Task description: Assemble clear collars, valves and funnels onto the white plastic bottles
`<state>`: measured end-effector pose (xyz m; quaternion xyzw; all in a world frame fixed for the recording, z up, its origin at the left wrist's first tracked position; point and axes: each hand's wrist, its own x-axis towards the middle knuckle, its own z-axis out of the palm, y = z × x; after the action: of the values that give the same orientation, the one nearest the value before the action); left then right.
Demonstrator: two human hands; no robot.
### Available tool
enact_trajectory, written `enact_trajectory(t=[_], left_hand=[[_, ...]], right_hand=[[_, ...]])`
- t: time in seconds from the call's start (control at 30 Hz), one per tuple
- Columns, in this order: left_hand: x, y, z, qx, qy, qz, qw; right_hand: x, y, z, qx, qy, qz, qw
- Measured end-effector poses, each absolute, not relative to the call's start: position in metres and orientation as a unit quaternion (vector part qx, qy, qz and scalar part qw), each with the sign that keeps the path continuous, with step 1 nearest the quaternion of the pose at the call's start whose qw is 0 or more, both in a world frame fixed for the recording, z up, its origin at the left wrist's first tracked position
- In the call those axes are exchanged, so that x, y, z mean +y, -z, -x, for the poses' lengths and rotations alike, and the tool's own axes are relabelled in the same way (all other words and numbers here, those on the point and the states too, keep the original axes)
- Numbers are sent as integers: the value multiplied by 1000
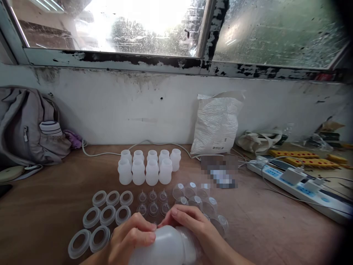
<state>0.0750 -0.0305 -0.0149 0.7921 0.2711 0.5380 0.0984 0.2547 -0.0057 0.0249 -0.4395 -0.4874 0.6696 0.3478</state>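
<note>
A translucent white baby bottle [161, 244] lies on its side at the bottom of the view, with its clear-capped end to the right. My left hand [132, 233] is closed around the bottle's body. Over the capped end curls my right hand [190, 221], which also grips the bottle; part of its grasp is hidden. Just beyond my hands sit clear silicone nipples [153, 208], some of them covered by my fingers. Translucent collar rings [108, 215] lie in rows to the left, and clear dome caps [195, 202] stand to the right, partly behind my right hand.
Several white bottles [152, 173] without tops stand in two rows farther back. A white plastic package [216, 123] leans on the wall. At the right lies a power strip [300, 187] with cables and yellow pieces [311, 162] behind it. A grey backpack [30, 125] rests at the left.
</note>
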Motion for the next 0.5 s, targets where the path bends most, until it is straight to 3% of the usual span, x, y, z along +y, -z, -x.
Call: enact_trajectory(t=[0.2,0.33,0.5], left_hand=[[-34,12,-77,287,-557,-773,95],[-25,-16,-70,265,-462,-841,93],[-26,-35,-72,387,-281,-876,57]], right_hand=[[-6,-29,-255,-512,-669,431,325],[-3,-43,-259,-505,-674,437,315],[0,-48,-262,-567,-650,415,289]])
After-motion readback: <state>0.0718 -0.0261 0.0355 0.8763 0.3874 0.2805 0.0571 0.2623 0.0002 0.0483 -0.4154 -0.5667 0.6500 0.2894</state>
